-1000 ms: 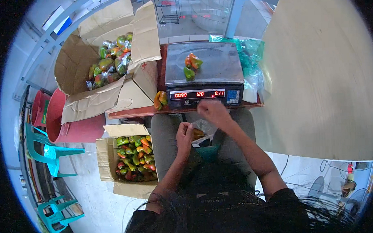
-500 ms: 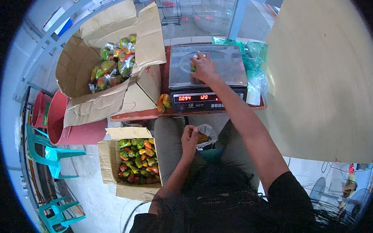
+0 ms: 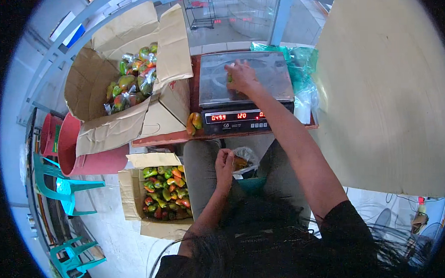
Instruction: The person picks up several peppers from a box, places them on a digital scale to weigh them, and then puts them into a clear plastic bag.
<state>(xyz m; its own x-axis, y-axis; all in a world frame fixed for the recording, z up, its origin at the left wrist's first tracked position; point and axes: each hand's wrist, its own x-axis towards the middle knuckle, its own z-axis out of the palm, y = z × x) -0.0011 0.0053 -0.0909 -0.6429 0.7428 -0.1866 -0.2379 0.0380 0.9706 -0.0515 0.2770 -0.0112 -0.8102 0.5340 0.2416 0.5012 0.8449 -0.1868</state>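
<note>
My right hand [image 3: 242, 78] reaches onto the metal pan of a digital scale [image 3: 272, 83], its fingers bent over a pepper [image 3: 229, 77]. Only a bit of the pepper's green side shows; the hand covers the rest. Over my lap, my left hand [image 3: 225, 160] is closed in a pinch at the edge of a clear plastic bag [image 3: 251, 158]. Something orange-brown lies in that bag, too small to make out. An orange and yellow-green pepper [image 3: 194, 123] rests on the red table just left of the scale's lit display.
Left of the scale stands a large open cardboard box [image 3: 155, 112] with bagged peppers. A smaller carton [image 3: 131, 196] of loose peppers sits on the floor. Green plastic bags [image 3: 298, 60] lie right of the scale, beside a tall wooden panel [image 3: 387, 94]. Red tubs and teal stools stand far left.
The red reading on the scale's display has changed. My right hand stays over the pan, shifted only slightly, and my left hand keeps its pinch at the bag.
</note>
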